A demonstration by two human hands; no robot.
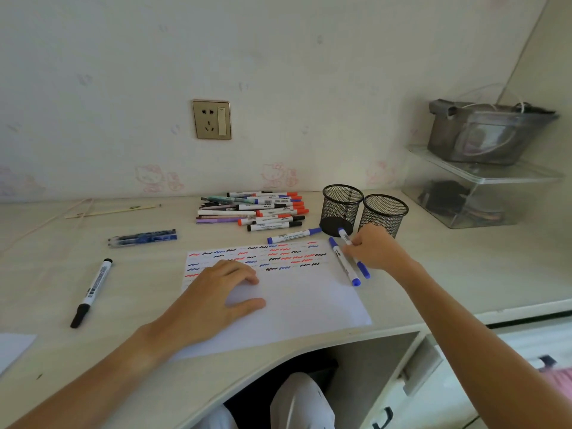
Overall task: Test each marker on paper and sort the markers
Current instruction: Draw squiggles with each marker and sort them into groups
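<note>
A white sheet of paper lies on the desk, its top part covered with red, blue and black squiggles. My left hand rests flat on the sheet, fingers spread. My right hand grips a blue-capped white marker at the paper's right edge, beside a second blue marker lying there. A third blue marker lies above the paper. A pile of markers with red, black and blue caps sits behind. Two black mesh cups stand just beyond my right hand.
A black marker lies at the left, with a blue pen pack behind it. A clear shelf with a grey bin stands at the right. A wall socket is on the wall. The desk edge curves in front.
</note>
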